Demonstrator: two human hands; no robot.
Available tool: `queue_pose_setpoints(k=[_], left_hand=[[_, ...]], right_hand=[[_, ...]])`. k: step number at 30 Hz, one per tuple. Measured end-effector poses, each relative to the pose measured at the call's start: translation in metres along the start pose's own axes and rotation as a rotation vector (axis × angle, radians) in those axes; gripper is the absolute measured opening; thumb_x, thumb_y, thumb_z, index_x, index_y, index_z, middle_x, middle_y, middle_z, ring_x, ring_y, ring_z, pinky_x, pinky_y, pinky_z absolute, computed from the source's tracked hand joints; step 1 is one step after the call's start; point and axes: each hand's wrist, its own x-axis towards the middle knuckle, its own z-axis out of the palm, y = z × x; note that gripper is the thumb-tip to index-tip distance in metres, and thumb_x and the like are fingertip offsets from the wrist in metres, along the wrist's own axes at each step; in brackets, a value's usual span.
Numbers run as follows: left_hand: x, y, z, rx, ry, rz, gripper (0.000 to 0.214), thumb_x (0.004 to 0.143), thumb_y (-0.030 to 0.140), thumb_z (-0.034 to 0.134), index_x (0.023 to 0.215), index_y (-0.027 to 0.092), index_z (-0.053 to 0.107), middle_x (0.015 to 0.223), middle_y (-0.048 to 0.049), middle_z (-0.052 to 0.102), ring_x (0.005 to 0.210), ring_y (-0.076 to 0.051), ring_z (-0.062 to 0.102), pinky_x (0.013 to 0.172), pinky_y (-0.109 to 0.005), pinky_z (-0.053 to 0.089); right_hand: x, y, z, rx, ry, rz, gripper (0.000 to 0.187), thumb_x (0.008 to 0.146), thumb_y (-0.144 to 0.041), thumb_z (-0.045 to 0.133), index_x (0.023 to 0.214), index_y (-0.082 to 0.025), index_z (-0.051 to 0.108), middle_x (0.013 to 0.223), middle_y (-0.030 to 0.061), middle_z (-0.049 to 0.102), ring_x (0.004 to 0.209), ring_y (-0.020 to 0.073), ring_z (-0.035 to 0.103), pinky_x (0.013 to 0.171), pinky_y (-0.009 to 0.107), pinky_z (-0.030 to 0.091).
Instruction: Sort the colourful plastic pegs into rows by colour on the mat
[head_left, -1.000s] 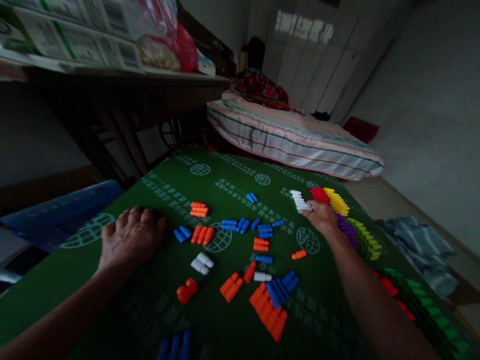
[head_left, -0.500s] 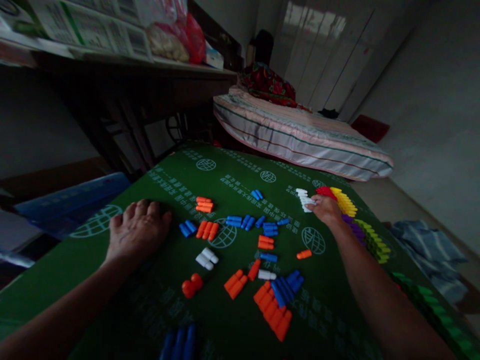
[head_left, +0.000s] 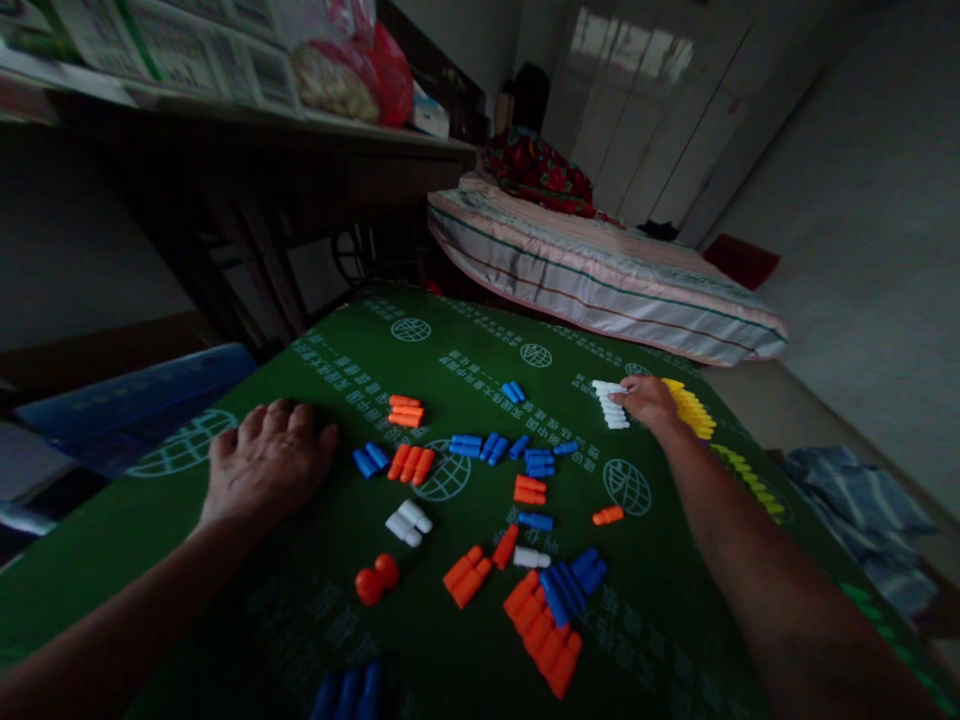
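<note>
My left hand point(head_left: 266, 460) lies palm down and flat on the green sheet, its fingers stretched out. It touches none of the toy pieces; a pair of blue bullet-shaped blocks point(head_left: 370, 460) is nearest to it. Over on the far right, my right hand point(head_left: 649, 400) has its thumb and fingers pinched at the right ends of a row of white bullet-shaped blocks point(head_left: 611, 405). These lie side by side. My fingers partly hide the block at the grip. Just beyond that hand is a row of yellow blocks point(head_left: 688, 408).
Orange blocks point(head_left: 544, 635), blue blocks point(head_left: 574, 585) and white blocks point(head_left: 409, 522) lie scattered mid-table. Two red round pieces point(head_left: 376, 580) sit nearer me. Lime-green blocks point(head_left: 750, 482) line the right side. A dark table point(head_left: 330, 165) stands left, a bed point(head_left: 600, 265) behind.
My right hand has moved slightly up along the white row, from its nearer part toward its far end, and now covers the red blocks. My left hand stays flat.
</note>
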Motion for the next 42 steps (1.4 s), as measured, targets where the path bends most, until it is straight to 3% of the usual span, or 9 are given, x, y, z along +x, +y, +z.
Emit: queue_pose_setpoints(k=[9, 25, 35, 42], left_hand=[[-0.001, 0.002, -0.002, 0.004, -0.011, -0.011, 0.063, 0.088, 0.050, 0.011, 0.121, 0.012, 0.049, 0.137, -0.0193, 0.045, 0.131, -0.037, 0.034, 0.100, -0.054, 0.035], [0.000, 0.001, 0.001, 0.023, -0.002, -0.004, 0.060, 0.089, 0.050, 0.012, 0.118, 0.013, 0.049, 0.134, -0.0196, 0.046, 0.129, -0.037, 0.037, 0.099, -0.054, 0.036], [0.000, 0.002, 0.001, -0.006, -0.001, -0.004, 0.061, 0.089, 0.050, 0.014, 0.120, 0.011, 0.049, 0.135, -0.0210, 0.045, 0.129, -0.038, 0.036, 0.100, -0.055, 0.034], [-0.002, 0.003, -0.001, -0.034, -0.007, 0.004, 0.060, 0.090, 0.049, 0.015, 0.121, 0.010, 0.048, 0.137, -0.0216, 0.044, 0.130, -0.039, 0.035, 0.101, -0.057, 0.033]], right_hand=[[0.004, -0.014, 0.004, -0.056, -0.050, 0.042, 0.033, 0.074, -0.043, 0.068, 0.103, -0.029, 0.072, 0.094, 0.0015, 0.074, 0.086, 0.0182, 0.067, 0.065, 0.024, 0.046], [0.003, -0.013, 0.004, -0.052, -0.064, 0.021, 0.035, 0.075, -0.048, 0.065, 0.101, -0.027, 0.073, 0.091, 0.0022, 0.074, 0.080, 0.0178, 0.066, 0.061, 0.024, 0.044], [-0.003, -0.006, -0.009, 0.085, 0.065, 0.059, 0.032, 0.083, -0.045, 0.056, 0.097, -0.022, 0.073, 0.096, 0.0052, 0.074, 0.089, 0.0194, 0.066, 0.074, 0.026, 0.048], [-0.016, -0.016, -0.015, 0.045, 0.034, 0.010, 0.036, 0.079, -0.042, 0.062, 0.110, -0.024, 0.070, 0.104, 0.0060, 0.073, 0.093, 0.0210, 0.066, 0.074, 0.028, 0.049]])
